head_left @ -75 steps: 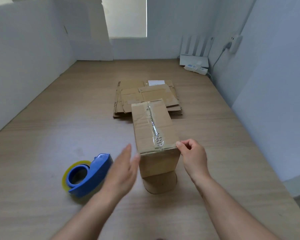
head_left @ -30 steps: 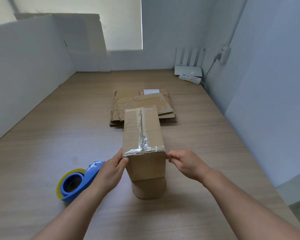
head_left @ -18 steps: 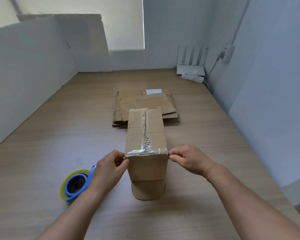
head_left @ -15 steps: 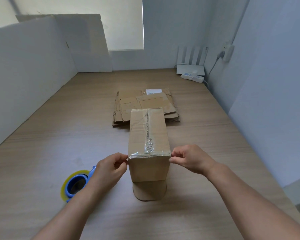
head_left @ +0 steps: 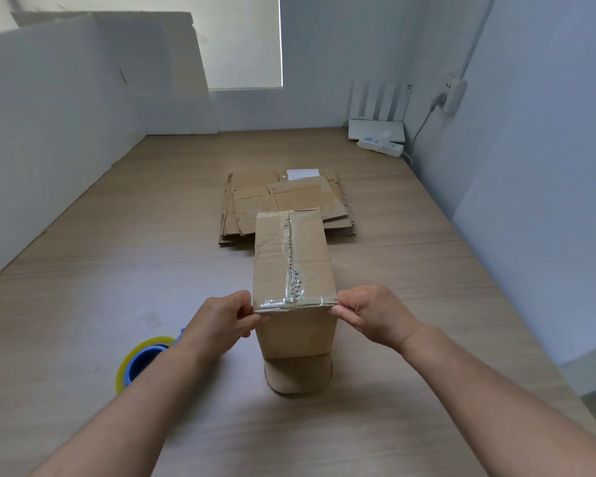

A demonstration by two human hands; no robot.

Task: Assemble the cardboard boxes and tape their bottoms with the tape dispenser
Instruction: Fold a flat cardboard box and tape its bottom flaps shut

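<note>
An assembled cardboard box stands on the wooden table with its taped bottom facing up. Clear tape runs along the centre seam and across the near edge. My left hand pinches the box's near left top corner. My right hand pinches the near right top corner. A rounded flap sticks out from under the box toward me. The blue tape dispenser with a yellowish roll lies left of the box, partly hidden behind my left forearm.
A stack of flattened cardboard boxes lies just behind the standing box. A white router and a power strip sit at the far right corner. White panels wall in the table on the left and right.
My left hand came over from near the dispenser to the box's left corner. Both hands then settled at the near top corners, and the box turned slightly.
</note>
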